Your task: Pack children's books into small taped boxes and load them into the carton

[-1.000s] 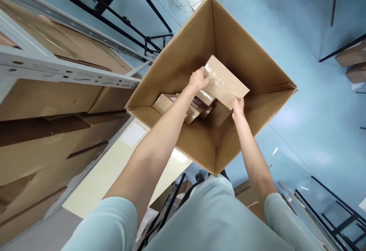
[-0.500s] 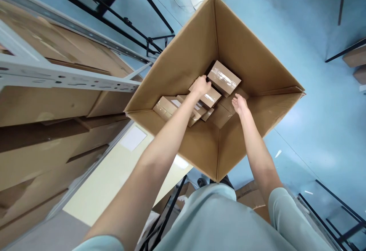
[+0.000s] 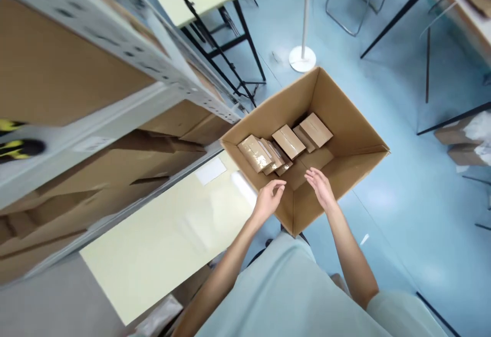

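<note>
We see a large open cardboard carton (image 3: pixel 345 137) standing on the blue floor (image 3: pixel 402 214), just beside the pale yellow desk (image 3: pixel 164 229). On its bottom lie several small parcels (image 3: pixel 286 142) of brown cardboard sealed with clear tape. They lie close together in a loose row, some leaning on each other, and the one farthest from us (image 3: pixel 316 129) lies flat near the far wall of the carton.

Our left hand (image 3: pixel 268 201) hovers over the near corner of the carton, just at its rim, with the fingers (image 3: pixel 279 187) a little curled and apart; it holds nothing. Our right hand (image 3: pixel 320 188) is just beside it, above the near wall of the carton, with the palm open and the fingers (image 3: pixel 311 176) spread; it also holds nothing. The two hands are near each other but do not touch, and both are apart from the parcels.

At the left stands a grey metal shelf (image 3: pixel 115 50) with flat brown cardboard stored under it. Behind the carton we see the round white base of a stand (image 3: pixel 303 58) and black desk legs (image 3: pixel 245 45).
</note>
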`<action>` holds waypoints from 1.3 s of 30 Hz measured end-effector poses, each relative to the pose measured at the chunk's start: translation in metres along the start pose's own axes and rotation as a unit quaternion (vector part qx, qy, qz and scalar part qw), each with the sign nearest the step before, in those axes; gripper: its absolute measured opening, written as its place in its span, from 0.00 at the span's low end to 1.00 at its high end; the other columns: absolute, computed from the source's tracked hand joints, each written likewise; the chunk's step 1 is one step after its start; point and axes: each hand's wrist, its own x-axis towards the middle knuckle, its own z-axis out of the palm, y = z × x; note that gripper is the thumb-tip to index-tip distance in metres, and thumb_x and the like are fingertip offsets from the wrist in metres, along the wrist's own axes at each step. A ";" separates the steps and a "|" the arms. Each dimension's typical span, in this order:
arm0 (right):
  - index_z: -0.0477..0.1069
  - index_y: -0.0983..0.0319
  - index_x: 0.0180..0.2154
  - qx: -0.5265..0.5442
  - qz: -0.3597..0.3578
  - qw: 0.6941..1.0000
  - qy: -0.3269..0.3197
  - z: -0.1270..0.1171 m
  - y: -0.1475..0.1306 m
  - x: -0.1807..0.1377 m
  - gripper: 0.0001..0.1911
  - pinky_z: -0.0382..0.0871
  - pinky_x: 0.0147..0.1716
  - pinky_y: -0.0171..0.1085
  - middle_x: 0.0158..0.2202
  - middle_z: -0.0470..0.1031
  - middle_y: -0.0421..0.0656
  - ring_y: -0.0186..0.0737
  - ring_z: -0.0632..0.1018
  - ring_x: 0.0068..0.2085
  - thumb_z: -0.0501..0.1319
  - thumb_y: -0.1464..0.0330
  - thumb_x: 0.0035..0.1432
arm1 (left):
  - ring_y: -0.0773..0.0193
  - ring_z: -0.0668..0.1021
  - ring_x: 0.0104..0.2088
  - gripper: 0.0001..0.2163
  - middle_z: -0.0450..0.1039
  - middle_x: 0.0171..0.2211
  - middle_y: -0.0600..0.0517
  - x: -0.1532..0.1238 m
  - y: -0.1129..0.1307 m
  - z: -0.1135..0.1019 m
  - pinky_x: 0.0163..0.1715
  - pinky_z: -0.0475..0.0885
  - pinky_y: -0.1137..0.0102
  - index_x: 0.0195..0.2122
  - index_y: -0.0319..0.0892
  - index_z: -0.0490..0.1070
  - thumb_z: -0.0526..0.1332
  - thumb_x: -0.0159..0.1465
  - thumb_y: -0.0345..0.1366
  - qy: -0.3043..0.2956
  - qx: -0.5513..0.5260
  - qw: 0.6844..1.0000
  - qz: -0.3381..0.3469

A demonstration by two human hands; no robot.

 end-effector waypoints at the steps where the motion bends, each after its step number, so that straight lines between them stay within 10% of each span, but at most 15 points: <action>1: 0.79 0.57 0.54 -0.011 -0.002 1.000 -0.016 0.008 -0.002 -0.015 0.29 0.72 0.74 0.61 0.60 0.85 0.54 0.56 0.86 0.62 0.76 0.48 0.57 | 0.50 0.87 0.58 0.11 0.88 0.53 0.47 -0.014 0.005 -0.006 0.61 0.82 0.57 0.49 0.48 0.83 0.61 0.74 0.40 0.013 -0.017 1.000 0.007; 12: 0.83 0.56 0.52 -0.129 -0.112 0.955 -0.242 0.111 0.002 -0.186 0.30 0.74 0.72 0.62 0.59 0.86 0.55 0.60 0.87 0.61 0.77 0.44 0.56 | 0.52 0.87 0.57 0.12 0.88 0.53 0.47 -0.223 0.026 -0.078 0.63 0.80 0.58 0.50 0.51 0.83 0.61 0.75 0.45 0.223 -0.141 0.954 0.145; 25: 0.84 0.58 0.53 -0.305 -0.132 0.800 -0.499 0.191 0.139 -0.431 0.29 0.80 0.62 0.56 0.55 0.89 0.53 0.54 0.88 0.54 0.74 0.43 0.63 | 0.50 0.88 0.52 0.15 0.89 0.47 0.46 -0.538 -0.198 -0.061 0.60 0.82 0.54 0.46 0.47 0.85 0.66 0.72 0.51 0.604 -0.289 0.742 0.035; 39: 0.85 0.58 0.51 -0.432 -0.030 0.527 -0.731 0.281 0.346 -0.624 0.25 0.81 0.60 0.55 0.52 0.89 0.52 0.53 0.89 0.52 0.74 0.46 0.65 | 0.51 0.88 0.52 0.16 0.88 0.48 0.44 -0.744 -0.297 0.005 0.61 0.81 0.55 0.44 0.46 0.83 0.69 0.71 0.53 0.831 -0.343 0.434 -0.063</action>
